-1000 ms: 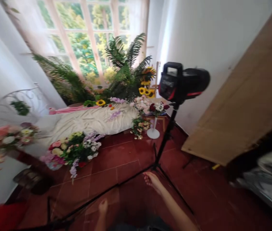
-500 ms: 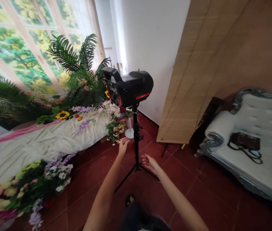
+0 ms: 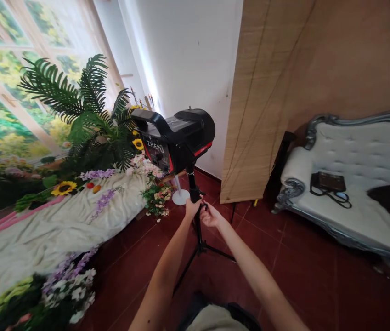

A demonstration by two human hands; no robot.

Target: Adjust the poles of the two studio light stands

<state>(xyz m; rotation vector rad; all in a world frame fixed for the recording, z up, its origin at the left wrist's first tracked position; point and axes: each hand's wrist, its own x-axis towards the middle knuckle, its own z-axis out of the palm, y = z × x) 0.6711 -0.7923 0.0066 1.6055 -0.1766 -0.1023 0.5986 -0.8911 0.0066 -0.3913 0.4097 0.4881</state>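
In front of me a black studio light (image 3: pixel 177 138) with a top handle and red trim sits on a black light stand (image 3: pixel 192 184). My left hand (image 3: pixel 192 209) is wrapped round the stand's pole, partway down. Just to its right, my right hand (image 3: pixel 210 215) has its fingers closed on a small black knob (image 3: pixel 203 207) on the side of the pole. The stand's legs are spread on the floor below both hands.
To the left, a cream cloth (image 3: pixel 87 234) lies under flowers and a sunflower (image 3: pixel 64 188), with a palm plant (image 3: pixel 91 101) behind. A bamboo blind (image 3: pixel 246 115) hangs at the right. Beyond it, a tufted sofa (image 3: pixel 336 138) holds a brown bag (image 3: pixel 330 181). The floor (image 3: pixel 305 257) is red tile.
Both hands have come in from either side to the stand. The left has closed round the pole and the right onto the knob. My view has shifted to the right.
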